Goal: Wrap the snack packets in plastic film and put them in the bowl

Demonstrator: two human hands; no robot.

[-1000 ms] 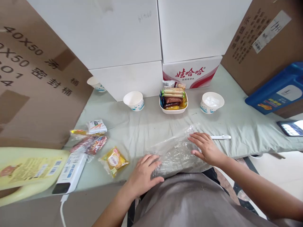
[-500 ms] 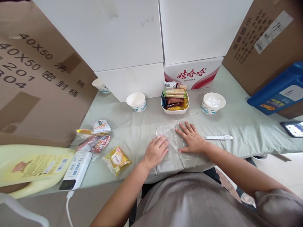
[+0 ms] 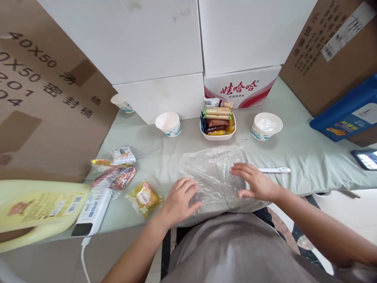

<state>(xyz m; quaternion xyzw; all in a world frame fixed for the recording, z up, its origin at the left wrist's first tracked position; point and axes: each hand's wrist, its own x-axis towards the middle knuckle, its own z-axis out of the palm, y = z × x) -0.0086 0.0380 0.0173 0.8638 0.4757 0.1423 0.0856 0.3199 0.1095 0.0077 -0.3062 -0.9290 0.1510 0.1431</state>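
A sheet of thin clear plastic film (image 3: 213, 171), wrinkled and see-through, lies spread on the cloth-covered table in front of me. At its left edge is my left hand (image 3: 182, 200), fingers loosely bent and thumb apart, with nothing in it. Over its right edge is my right hand (image 3: 256, 181), fingers stretched out and thumb apart, also holding nothing. Whether either hand touches the film I cannot tell. A white plastic stick-like utensil (image 3: 275, 170) lies just beyond my right hand. Left of my left hand rests a yellow-wrapped snack (image 3: 145, 197).
A white tray of wrapped snacks (image 3: 218, 137) stands behind the film, between a paper bowl (image 3: 168, 125) and another bowl holding clear plastic (image 3: 266, 126). More packets (image 3: 122, 177) and a white power bank (image 3: 93, 212) lie left. A blue jug (image 3: 347, 114) and phone (image 3: 365, 159) are right.
My hands have moved apart, the left one leftward and toward me, the right one rightward. The film, bunched between them before, now lies spread wider and flatter.
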